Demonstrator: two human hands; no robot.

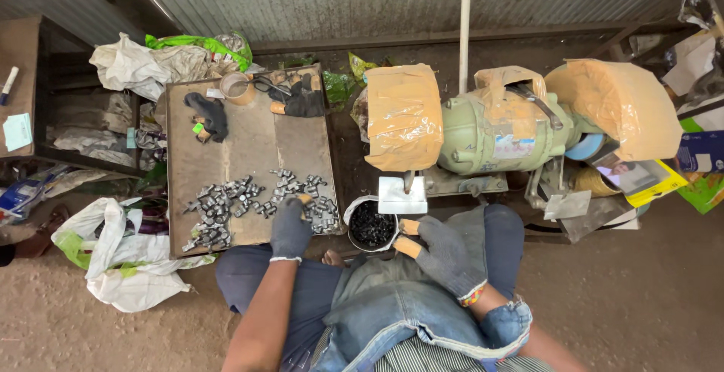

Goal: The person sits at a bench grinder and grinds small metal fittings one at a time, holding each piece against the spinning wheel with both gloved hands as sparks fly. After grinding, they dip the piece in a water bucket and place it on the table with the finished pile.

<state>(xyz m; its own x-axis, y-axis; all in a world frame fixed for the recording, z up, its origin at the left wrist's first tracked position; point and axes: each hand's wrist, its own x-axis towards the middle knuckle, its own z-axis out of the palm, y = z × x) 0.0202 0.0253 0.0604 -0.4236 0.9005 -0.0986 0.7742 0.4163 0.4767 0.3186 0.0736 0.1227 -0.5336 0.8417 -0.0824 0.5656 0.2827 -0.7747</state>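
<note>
At the board's near edge, gloved left hand covers metal fittings, grip hidden; right hand loosely open, empty, beside bowl.

Left hand reaches, apparently touching, metal parts; right hand rests nearby.

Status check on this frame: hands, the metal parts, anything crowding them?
Left hand gloved, on the small metal parts on the wooden board. Right hand gloved, beside the bowl of dark pieces, grip unclear. Bench grinder close ahead.
</note>
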